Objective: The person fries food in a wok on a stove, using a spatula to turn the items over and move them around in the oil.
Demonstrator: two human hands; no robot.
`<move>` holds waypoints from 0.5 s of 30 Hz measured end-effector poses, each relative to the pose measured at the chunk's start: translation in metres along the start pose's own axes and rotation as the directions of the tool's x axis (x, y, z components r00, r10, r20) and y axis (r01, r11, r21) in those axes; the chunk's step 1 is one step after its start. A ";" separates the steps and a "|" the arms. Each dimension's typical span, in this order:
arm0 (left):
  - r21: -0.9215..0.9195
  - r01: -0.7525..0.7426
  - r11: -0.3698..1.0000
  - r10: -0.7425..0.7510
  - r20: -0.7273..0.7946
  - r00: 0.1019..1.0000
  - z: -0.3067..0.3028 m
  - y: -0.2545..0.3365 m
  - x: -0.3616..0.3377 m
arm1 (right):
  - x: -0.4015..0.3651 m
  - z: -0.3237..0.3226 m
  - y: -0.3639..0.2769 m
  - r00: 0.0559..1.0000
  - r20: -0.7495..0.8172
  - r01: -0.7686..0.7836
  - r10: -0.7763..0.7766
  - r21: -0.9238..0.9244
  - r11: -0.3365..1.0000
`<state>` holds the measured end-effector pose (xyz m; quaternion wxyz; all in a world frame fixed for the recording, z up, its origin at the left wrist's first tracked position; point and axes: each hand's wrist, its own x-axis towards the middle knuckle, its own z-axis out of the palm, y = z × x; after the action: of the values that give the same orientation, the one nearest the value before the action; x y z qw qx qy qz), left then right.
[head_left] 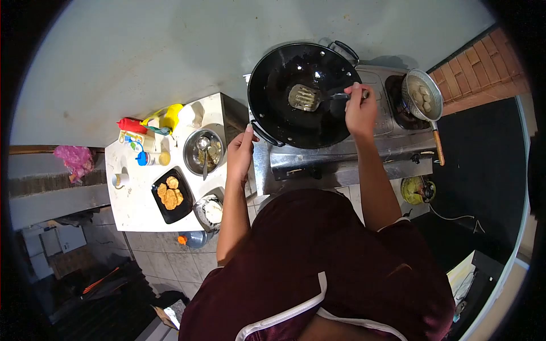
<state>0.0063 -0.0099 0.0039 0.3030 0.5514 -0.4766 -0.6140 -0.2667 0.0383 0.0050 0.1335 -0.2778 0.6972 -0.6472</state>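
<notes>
A large black wok (pixel 273 116) sits on the stove, its inside shiny with what looks like oil. My left hand (pixel 240 153) is closed at the wok's near-left loop handle (pixel 266 135), thumb on top. In my right hand (pixel 362 111), fingers wrapped round its dark handle, is a slotted metal spatula (pixel 304 98). The spatula's blade rests over the middle of the wok. A second loop handle (pixel 346 50) stands out at the wok's far right.
Right of the wok, a strainer pot (pixel 435 94) with pale round pieces stands on the other burner. The white table (pixel 128 210) at left holds a black plate (pixel 176 215) of fried patties, a steel bowl (pixel 193 165) with a spoon, bottles and packets. A gas cylinder (pixel 418 190) stands below.
</notes>
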 end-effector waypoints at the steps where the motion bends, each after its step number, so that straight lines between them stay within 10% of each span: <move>1: 0.000 -0.001 1.000 0.001 0.001 1.000 0.000 0.001 0.000 | 0.000 0.001 -0.003 0.999 0.027 -0.027 0.028 -0.013 1.000; 15: 0.019 0.008 1.000 -0.008 0.002 1.000 -0.001 -0.001 0.000 | 0.017 -0.006 0.002 0.998 -0.001 0.061 -0.061 -0.052 0.997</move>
<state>0.0079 -0.0098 0.0028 0.2948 0.5556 -0.4806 -0.6111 -0.2840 0.0344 0.0066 0.1057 -0.3017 0.7051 -0.6330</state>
